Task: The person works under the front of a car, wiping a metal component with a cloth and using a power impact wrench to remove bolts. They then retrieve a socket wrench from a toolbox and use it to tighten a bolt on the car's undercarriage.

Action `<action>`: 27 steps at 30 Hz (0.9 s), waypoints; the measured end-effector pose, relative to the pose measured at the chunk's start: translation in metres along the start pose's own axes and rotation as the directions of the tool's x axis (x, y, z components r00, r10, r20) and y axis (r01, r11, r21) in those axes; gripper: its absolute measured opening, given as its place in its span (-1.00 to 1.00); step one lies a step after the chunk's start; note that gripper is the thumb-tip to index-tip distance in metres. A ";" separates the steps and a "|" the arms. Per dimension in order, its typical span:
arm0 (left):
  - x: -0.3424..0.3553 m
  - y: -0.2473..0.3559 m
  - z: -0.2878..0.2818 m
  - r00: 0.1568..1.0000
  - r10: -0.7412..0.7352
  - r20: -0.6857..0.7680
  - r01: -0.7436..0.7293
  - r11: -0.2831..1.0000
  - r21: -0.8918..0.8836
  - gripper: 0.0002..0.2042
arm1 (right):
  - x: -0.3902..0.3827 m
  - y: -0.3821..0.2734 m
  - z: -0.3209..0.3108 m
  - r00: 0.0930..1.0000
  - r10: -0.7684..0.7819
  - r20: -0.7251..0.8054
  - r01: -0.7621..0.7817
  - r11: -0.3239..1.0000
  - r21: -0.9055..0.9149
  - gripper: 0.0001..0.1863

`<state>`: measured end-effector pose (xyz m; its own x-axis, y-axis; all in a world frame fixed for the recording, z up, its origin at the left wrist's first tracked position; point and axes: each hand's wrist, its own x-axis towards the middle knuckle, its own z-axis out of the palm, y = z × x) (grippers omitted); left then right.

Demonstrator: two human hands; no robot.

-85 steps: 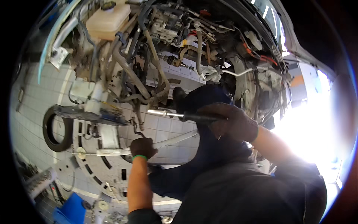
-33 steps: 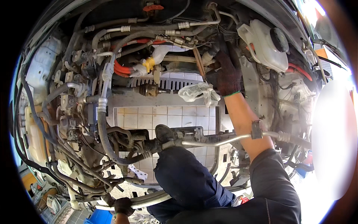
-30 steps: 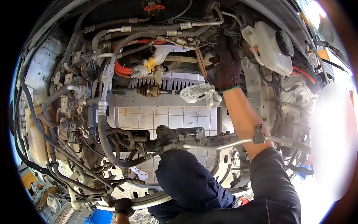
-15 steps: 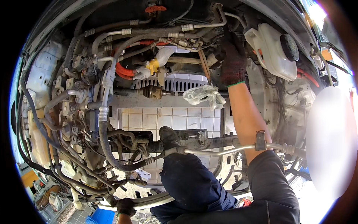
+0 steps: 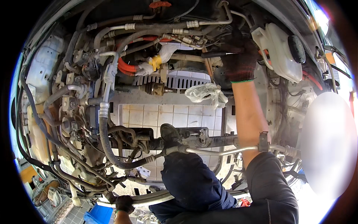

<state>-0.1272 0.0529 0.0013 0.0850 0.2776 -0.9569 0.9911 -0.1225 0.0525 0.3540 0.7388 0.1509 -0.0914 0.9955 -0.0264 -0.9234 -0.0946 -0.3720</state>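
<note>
My right hand (image 5: 240, 61), in a dark knitted glove with a green cuff edge, is reaching deep into the engine bay at the back. It is closed around a slim hand tool with a black handle (image 5: 213, 54), whose bright metal part runs into the glove; the far end is hidden. Close by are a white fluid reservoir (image 5: 278, 54) with a black cap and a clear plastic bag (image 5: 207, 93). At the near edge, my gloved left hand (image 5: 124, 204) grips the pale front crossbar (image 5: 153, 198) of the car.
Hoses and metal pipes (image 5: 104, 112) crowd the left side. Orange cables (image 5: 126, 67) end in a plastic wrap with yellow tape (image 5: 155, 62). A metal pipe (image 5: 223, 152) crosses before my right forearm. Floor tiles (image 5: 167, 115) show through the bay. A blue object (image 5: 99, 214) lies at lower left.
My right hand has turned and shifted slightly right and toward me, and the black-handled tool has come into sight. My left hand stays at the crossbar. The view has shifted a little.
</note>
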 end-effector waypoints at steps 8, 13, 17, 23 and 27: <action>-0.008 0.006 -0.008 1.000 -0.004 -0.022 0.005 1.000 0.004 -0.63 | 0.010 0.010 -0.013 0.780 -0.248 0.575 0.495 -0.318 -0.809 -0.43; -0.006 0.006 -0.002 1.000 -0.007 -0.005 0.007 1.000 -0.003 -0.65 | 0.008 0.017 -0.026 0.707 -0.036 0.706 0.583 -0.537 -0.610 -0.30; -0.005 0.005 -0.003 1.000 -0.005 0.004 0.005 0.998 0.069 -0.66 | 0.019 0.028 -0.037 0.505 -0.102 0.857 0.608 -0.663 -0.437 -0.23; -0.039 0.033 -0.016 0.940 -0.116 -0.320 0.039 0.970 -0.239 -0.40 | 0.021 0.028 -0.059 0.643 -0.068 0.763 0.446 -0.777 -0.445 -0.33; -0.144 0.112 -0.268 0.550 0.117 -0.827 -0.476 0.857 -0.195 -0.70 | 0.016 0.024 -0.060 0.703 -0.022 0.711 0.244 -0.931 -0.270 -0.43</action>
<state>-0.0013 0.2546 0.2214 0.2473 0.9265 -0.2835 0.8293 -0.0510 0.5565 0.3529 0.7530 0.0860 -0.3092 0.6947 0.6494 0.9383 0.3339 0.0896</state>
